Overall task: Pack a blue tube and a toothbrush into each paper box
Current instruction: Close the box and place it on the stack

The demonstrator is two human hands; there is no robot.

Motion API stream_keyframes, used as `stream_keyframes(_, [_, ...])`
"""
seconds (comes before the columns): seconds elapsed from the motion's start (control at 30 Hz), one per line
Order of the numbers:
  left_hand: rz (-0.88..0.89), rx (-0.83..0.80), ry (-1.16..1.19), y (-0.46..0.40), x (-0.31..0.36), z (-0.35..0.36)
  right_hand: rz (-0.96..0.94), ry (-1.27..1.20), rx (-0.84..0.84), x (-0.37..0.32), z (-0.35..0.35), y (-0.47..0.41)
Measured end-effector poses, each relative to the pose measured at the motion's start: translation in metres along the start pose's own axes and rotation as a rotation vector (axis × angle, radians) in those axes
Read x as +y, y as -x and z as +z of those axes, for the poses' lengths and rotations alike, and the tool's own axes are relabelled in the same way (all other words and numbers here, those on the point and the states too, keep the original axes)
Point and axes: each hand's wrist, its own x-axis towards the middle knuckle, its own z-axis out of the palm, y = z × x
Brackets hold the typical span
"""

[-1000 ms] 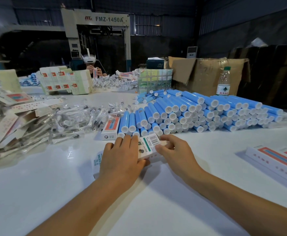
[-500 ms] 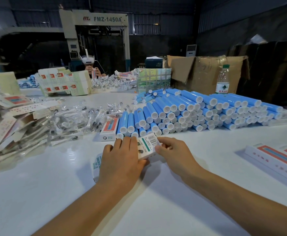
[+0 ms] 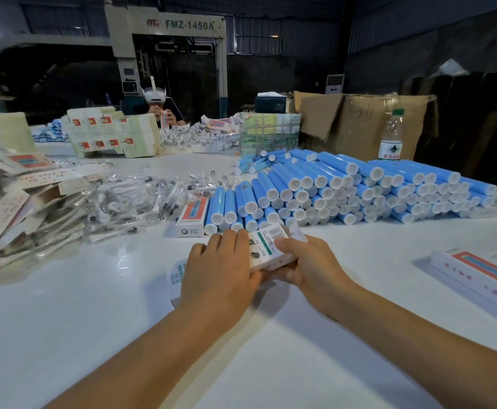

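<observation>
Now hands (image 3: 266, 268) grip paper box (image 3: 266, 246) — (contents hidden).

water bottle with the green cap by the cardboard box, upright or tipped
Upright: the clear plastic water bottle stands on its base, green cap on top, label level.

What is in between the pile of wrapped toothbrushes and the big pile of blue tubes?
In the head view, one closed paper box with a red panel lies between the toothbrushes and the blue tubes.
</observation>
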Motion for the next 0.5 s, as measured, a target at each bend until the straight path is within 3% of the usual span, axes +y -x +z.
stream_keyframes(0.13, [0.017,0.007,-0.062,0.003,0.005,-0.002,-0.342,0.786,0.093,0.005,0.007,0.012])
stream_keyframes(0.23, [0.021,-0.004,-0.074,0.004,0.004,-0.004,-0.432,0.98,0.106,0.003,0.008,0.014])
stream_keyframes(0.37, [0.007,-0.021,-0.043,0.004,0.006,-0.01,-0.411,0.948,0.072,0.003,0.007,0.017])
stream_keyframes(0.5, [-0.004,-0.023,0.014,0.003,0.0,-0.009,-0.219,0.449,-0.042,-0.004,0.006,0.016])
